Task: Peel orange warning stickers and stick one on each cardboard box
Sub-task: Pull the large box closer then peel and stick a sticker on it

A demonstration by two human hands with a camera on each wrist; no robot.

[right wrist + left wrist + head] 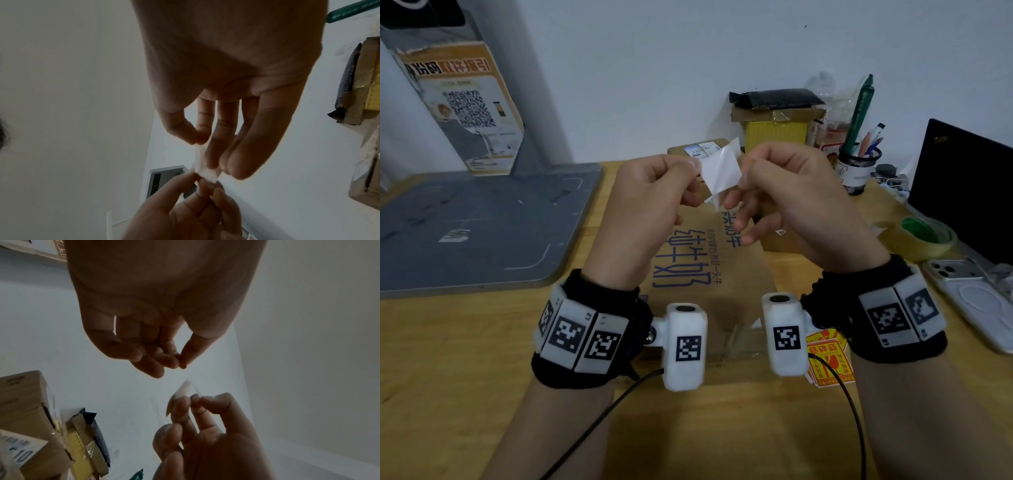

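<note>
Sticker (720,169), one piece, white backing side toward the head camera, held raised between both hands above the flattened cardboard box (709,270); printed face not visible from here. Left hand (650,205): thumb and forefinger pinching the sticker's left edge, other fingers curled under. Right hand (794,202): thumb and forefinger pinching the right edge, remaining fingers loosely spread below; the right wrist view shows the fingertips (213,160) working at a bent corner, a hold judged suited to splitting backing from film. Whether the layers have begun to part cannot be told. Stack of orange warning stickers (830,359): lying on the table (465,342) near the right wrist, within easy reach for further pieces. Small cardboard boxes: one with a shipping label (697,150) far behind the hands, another with a yellow side (777,130) far right against the wall; no orange sticker visible on any. Tape roll (924,236) and phone (972,298): right side, idle.
</note>
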